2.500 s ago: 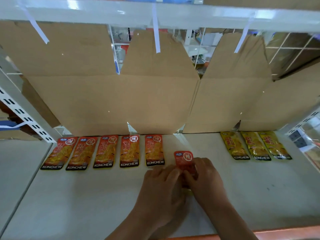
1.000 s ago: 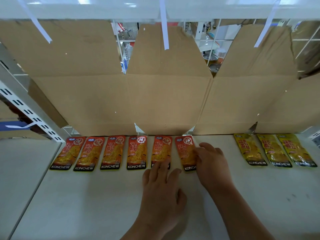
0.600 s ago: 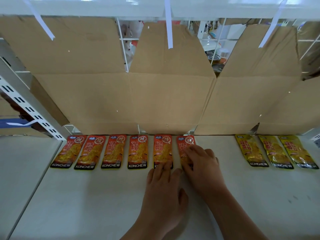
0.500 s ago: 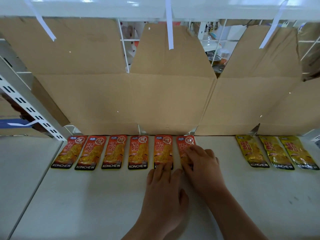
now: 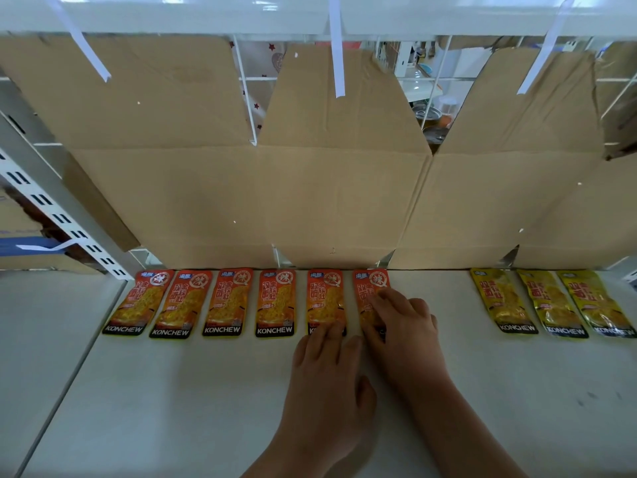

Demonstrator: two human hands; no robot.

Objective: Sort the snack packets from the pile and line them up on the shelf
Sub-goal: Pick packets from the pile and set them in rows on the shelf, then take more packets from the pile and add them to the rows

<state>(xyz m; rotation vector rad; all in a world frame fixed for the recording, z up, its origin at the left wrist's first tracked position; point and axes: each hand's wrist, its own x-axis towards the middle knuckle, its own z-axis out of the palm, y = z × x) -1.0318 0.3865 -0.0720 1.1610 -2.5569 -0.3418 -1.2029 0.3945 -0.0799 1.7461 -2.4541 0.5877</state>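
The sixth orange packet, held nearer to me moments ago, now lies flat at the right end of the orange row, far back on the shelf. My right hand presses it with flat fingers, gripping nothing. My left hand rests straight fingertips on the fifth packet. I judge this placement nearly done. Bottom bands read KONCHEW, as on the yellow packets to the right.

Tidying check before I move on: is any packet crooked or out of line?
Nothing stands out. Red packets and yellow packets lie flat in one row; left hand and right hand hide two reds' lower ends.
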